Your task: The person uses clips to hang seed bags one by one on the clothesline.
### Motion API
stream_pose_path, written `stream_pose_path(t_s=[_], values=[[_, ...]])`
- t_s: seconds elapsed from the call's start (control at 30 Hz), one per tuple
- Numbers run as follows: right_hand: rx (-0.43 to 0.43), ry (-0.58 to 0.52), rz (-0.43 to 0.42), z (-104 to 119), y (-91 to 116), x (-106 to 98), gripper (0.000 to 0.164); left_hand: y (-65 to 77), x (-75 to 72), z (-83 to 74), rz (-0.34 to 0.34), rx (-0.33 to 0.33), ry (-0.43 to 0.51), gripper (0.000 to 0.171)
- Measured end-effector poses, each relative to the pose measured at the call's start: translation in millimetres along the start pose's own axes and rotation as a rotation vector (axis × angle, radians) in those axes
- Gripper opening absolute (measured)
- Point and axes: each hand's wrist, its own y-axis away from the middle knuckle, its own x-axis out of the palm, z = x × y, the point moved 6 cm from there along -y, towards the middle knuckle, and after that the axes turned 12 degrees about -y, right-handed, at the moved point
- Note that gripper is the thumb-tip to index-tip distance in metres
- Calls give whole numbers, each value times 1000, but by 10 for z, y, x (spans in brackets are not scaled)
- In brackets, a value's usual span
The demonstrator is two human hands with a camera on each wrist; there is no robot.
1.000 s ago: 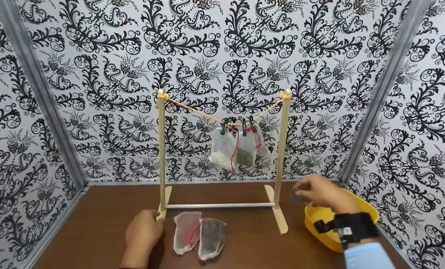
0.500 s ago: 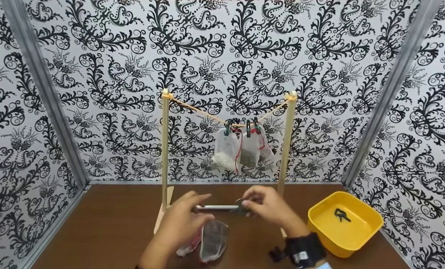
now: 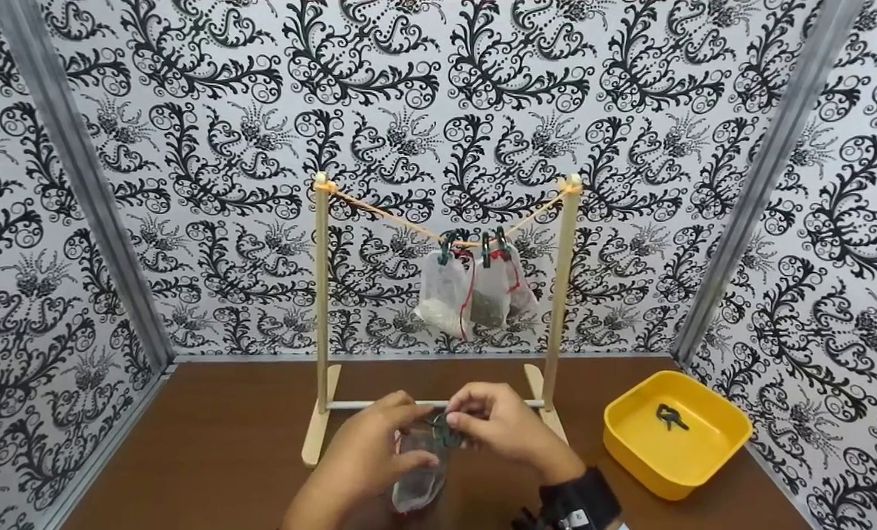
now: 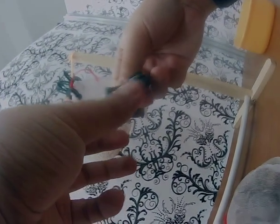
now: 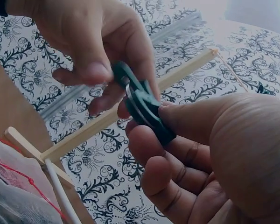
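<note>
My right hand (image 3: pixel 501 427) pinches a dark green clothespin (image 5: pixel 144 109) with a metal spring between thumb and fingers. Close beside its upper end is my left hand (image 3: pixel 364 456), thumb and fingers apart; whether it touches the clothespin I cannot tell. Below the hands a grey mesh bag (image 3: pixel 417 487) with red edging lies on the table, partly covered. A pinkish mesh bag (image 5: pixel 11 176) shows in the right wrist view, though the left hand mostly hides it from the head view.
Behind the hands stands a wooden frame (image 3: pixel 322 294) with a sagging orange string (image 3: pixel 386 216). Clothespins hold three filled mesh bags on it, including a white one (image 3: pixel 442 294). At right, a yellow basin (image 3: pixel 644 460) contains dark clothespins (image 3: pixel 671 417). Patterned walls enclose the brown table (image 3: pixel 210 419).
My right hand has come left from beside the basin, carrying the clothespin. My left hand has left the frame's foot and moved right to meet it over the mesh bags.
</note>
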Motion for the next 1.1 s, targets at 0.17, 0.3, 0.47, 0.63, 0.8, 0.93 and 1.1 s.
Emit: stream_pose_path(t_s=[0.17, 0.3, 0.47, 0.63, 0.8, 0.93, 1.1], values=[[-17, -29, -5, -5, -5, 4, 16, 11, -59, -5, -5, -14, 15, 53], [-32, -79, 17, -11, -9, 34, 19, 17, -80, -24, -6, 2, -38, 49], [-29, -77, 9, -41, -20, 40, 22, 20, -114, -22, -31, 25, -100, 33], [-18, 58, -15, -175, -41, 55, 17, 45, -200, 56, -130, 15, -172, 24], [-99, 403, 75, -342, -18, 223, 22, 84, -273, 172, -247, -18, -242, 15], [-158, 674, 154, -422, 8, 395, 43, 102, -297, 247, -302, -26, -294, 11], [-216, 827, 200, -448, 27, 574, 45, 117, -325, 291, -352, -23, -323, 8]])
